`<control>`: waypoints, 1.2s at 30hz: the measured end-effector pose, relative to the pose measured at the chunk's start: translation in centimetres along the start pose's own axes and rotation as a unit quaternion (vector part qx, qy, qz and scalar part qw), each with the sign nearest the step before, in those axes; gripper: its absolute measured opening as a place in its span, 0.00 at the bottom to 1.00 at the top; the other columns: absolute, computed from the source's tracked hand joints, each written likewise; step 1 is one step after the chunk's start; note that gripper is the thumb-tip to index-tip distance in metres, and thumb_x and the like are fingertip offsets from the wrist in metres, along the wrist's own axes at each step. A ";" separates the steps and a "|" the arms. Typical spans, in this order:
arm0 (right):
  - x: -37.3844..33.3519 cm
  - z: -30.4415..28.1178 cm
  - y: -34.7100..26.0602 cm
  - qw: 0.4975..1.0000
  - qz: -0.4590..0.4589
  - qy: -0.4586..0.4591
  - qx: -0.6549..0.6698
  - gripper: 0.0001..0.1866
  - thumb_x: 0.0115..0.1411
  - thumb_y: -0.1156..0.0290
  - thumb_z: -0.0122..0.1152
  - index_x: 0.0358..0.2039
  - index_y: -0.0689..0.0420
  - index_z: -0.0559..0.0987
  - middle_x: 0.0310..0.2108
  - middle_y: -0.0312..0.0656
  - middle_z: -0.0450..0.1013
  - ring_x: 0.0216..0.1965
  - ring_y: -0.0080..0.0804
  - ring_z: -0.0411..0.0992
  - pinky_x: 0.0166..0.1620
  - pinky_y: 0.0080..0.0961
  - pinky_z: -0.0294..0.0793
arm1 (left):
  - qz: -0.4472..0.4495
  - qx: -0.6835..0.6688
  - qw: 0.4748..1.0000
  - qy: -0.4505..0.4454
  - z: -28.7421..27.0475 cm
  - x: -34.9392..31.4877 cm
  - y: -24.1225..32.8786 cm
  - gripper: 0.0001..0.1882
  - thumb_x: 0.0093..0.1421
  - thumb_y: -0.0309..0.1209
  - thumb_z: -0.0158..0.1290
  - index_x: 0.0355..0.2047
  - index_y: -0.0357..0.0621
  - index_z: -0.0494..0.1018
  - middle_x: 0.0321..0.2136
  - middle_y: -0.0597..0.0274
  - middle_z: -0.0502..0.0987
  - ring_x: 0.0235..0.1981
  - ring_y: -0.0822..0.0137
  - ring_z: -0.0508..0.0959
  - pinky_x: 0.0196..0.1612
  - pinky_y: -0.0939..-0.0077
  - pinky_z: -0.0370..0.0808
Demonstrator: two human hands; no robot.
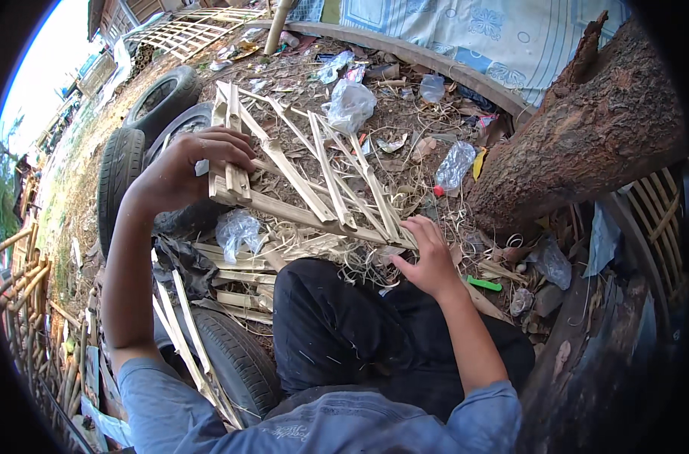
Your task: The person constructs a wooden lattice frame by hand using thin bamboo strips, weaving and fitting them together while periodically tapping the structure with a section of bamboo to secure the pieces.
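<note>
A frame of pale split bamboo [299, 212] spans the space in front of my knees. One long strip runs across it, with several slats slanting away from it. My left hand [197, 163] is closed over the short upright pieces at its left end, fingers curled over the top. At the opposite end, my right hand [433, 259] has the strip's tip between thumb and fingers. Part of that contact is hidden. A knife with a bright green handle [483, 284] lies on the ground beside my right wrist; its blade is hard to make out.
Old tires [231, 356] lie at my left, with long bamboo strips [189, 340] across one. Curly shavings [352, 261] and bamboo pieces [242, 299] cover the ground nearby. A thick tree trunk [579, 136] leans at the right. Farther off are a plastic bottle [456, 165] and plastic bags [349, 106].
</note>
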State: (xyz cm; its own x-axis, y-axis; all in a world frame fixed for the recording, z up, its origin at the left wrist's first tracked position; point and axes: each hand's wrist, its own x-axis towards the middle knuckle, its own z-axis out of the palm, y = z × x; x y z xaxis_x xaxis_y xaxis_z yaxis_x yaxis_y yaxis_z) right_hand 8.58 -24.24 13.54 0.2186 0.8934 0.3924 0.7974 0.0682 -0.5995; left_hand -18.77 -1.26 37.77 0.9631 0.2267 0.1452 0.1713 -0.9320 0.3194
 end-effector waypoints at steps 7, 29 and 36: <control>2.6 3.4 -1.4 0.996 -0.065 -0.017 0.064 0.20 0.51 0.68 0.65 0.46 0.57 0.75 0.43 0.46 0.72 0.50 0.47 0.69 0.56 0.38 0.66 | -0.032 0.117 0.992 0.019 -0.1 -2.5 -0.9 0.17 0.47 0.17 0.59 0.38 0.48 0.81 0.45 0.60 0.78 0.57 0.55 0.70 0.61 0.59 0.66; 4.7 12.1 -4.1 0.991 -0.110 0.081 0.005 0.15 0.47 0.75 0.64 0.39 0.56 0.78 0.44 0.51 0.72 0.47 0.53 0.72 0.53 0.44 0.70 | -0.292 -0.267 0.686 0.611 21.4 -13.2 -9.9 0.43 0.55 0.21 0.61 0.65 0.34 0.47 0.53 0.55 0.70 0.52 0.67 0.73 0.55 0.75 0.70; 4.7 11.4 -3.4 0.989 -0.123 0.079 -0.012 0.15 0.48 0.75 0.63 0.39 0.57 0.77 0.44 0.51 0.73 0.46 0.52 0.72 0.53 0.44 0.71 | -0.328 -0.609 0.496 0.524 20.4 -13.2 -8.4 0.36 0.70 0.52 0.35 0.63 0.31 0.52 0.57 0.34 0.65 0.57 0.45 0.70 0.57 0.48 0.70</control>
State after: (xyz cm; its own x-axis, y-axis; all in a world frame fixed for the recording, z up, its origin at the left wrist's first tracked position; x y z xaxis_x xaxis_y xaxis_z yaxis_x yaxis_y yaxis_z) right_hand 0.50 -15.22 9.50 0.1000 0.7700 0.6302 0.8499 0.2632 -0.4565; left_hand -28.72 -2.22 14.09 0.0367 0.9863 -0.1607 -0.4917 0.1578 0.8563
